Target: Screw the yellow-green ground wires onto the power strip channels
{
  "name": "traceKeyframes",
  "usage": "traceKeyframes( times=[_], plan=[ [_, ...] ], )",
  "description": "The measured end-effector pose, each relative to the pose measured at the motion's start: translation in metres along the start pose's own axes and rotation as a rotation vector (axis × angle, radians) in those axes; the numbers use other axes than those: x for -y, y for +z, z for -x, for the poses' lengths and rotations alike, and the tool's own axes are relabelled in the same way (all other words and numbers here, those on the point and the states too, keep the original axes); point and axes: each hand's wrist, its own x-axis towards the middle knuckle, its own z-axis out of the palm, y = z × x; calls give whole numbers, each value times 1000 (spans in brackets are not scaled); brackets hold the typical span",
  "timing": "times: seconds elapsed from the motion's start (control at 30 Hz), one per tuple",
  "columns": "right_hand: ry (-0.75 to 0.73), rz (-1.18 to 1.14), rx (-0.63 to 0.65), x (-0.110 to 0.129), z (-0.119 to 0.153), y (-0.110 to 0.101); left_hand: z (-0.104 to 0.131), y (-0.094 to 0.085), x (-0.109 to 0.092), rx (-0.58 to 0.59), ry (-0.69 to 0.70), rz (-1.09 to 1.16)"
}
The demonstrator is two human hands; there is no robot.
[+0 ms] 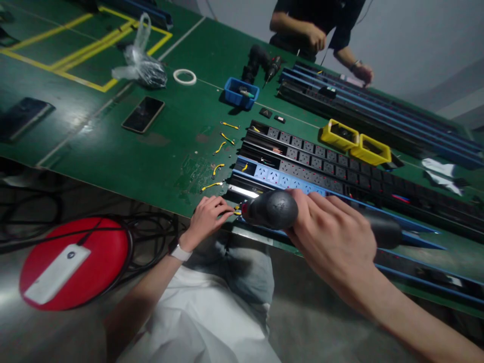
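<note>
My right hand is wrapped round a black power screwdriver, whose front end points left toward the end of a socket strip. With its fingertips pinched together, my left hand holds a short yellow wire at that strip end, close to the tool's tip. Beyond the tool lie a blue socket strip and black socket strips, side by side. Several short yellow wires lie loose on the green table left of the strips. The tool hides part of the nearest strip.
The green table bears a phone, a tape ring, a plastic bag, a blue bin and yellow bins. Across it, a person's hands are near more strips. A red stool stands at lower left.
</note>
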Motion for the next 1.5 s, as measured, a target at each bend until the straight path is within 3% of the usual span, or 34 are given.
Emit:
traceKeyframes(
  times=[0.63, 0.9, 1.07, 1.5],
  plan=[
    [45, -28, 2, 9, -2, -6, -2, 0, -1, -5, -7, 7],
    [250, -85, 104, 22, -3, -16, -4, -4, -6, 30, -64, 79],
    [322, -91, 85, 30, 3, -23, -5, -7, -10, 18, -63, 66],
    [411, -88, 103, 23, 5, -7, -4, -3, -10, 21, -61, 75]
  ],
)
